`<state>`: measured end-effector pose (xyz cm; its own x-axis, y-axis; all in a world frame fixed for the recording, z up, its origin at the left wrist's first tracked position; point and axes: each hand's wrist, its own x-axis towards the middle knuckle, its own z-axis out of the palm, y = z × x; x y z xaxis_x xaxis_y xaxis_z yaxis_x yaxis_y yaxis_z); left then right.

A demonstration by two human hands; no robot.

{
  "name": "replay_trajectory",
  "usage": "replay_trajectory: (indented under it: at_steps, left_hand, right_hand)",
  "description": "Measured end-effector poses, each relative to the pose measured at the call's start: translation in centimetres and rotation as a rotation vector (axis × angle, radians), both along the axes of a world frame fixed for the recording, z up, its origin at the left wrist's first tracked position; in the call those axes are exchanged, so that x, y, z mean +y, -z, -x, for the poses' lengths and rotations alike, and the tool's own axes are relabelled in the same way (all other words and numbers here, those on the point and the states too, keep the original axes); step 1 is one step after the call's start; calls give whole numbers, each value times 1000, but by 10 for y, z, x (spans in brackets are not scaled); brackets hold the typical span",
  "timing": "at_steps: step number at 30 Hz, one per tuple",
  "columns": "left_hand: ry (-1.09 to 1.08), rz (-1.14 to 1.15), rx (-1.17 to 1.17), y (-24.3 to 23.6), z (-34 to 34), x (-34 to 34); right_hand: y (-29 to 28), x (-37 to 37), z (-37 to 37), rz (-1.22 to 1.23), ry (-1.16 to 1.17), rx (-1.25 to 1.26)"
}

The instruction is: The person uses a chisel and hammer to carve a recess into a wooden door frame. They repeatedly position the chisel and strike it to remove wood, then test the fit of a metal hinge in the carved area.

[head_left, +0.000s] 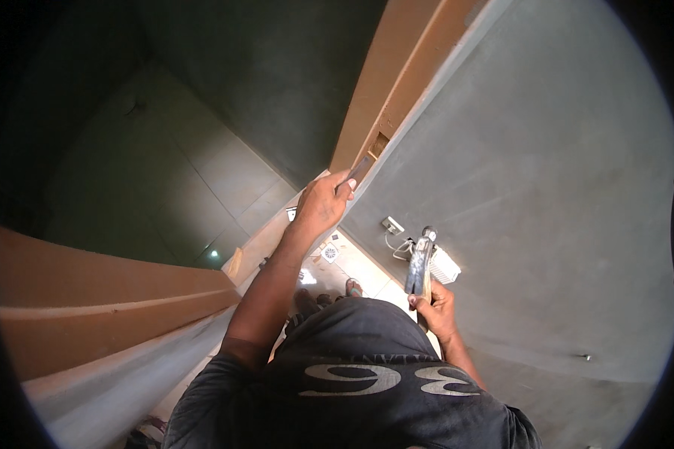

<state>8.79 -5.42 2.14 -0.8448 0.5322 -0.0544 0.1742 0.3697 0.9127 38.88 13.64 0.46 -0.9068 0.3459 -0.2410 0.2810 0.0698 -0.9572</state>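
Observation:
My left hand (323,200) is closed around a chisel (360,169), holding it against the brown wooden door frame (378,93). The blade points at a rectangular recess (380,143) cut into the frame, with pale bare wood showing there. Lower and to the right, my right hand (439,310) grips a claw hammer (421,263) by its handle. The worn metal hammer head is held up, apart from the chisel. My fingers hide most of the chisel's handle and part of the hammer's handle.
A grey wall (547,150) fills the right side, with a white socket (392,224), loose cable and a white ribbed box (445,266). Another brown frame side (112,288) stands left. Below lie floor tiles with a round drain (329,252). A dark tiled room (180,172) lies beyond.

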Motion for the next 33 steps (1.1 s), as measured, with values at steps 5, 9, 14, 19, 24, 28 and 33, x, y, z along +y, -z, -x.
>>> replay_trajectory:
  at_steps: [5,9,14,19,24,28,33]
  left_hand:
    - [-6,197,14,-15,17,7]
    - [-11,228,106,-13,23,11]
    - [-50,232,195,-23,18,16]
    - [-39,351,141,-30,14,21]
    - [-69,324,131,-28,11,22]
    - [-81,343,90,-26,12,23]
    - [-104,287,216,-15,12,24]
  right_hand:
    - [-5,4,26,-89,-40,28]
    - [24,13,30,-50,-68,61]
    - [22,22,32,-62,-110,19]
    - [36,33,32,-28,-144,23]
    - [29,38,33,-105,-174,13]
    - [33,39,32,-55,-171,-14]
    - [35,39,33,-35,-200,-30]
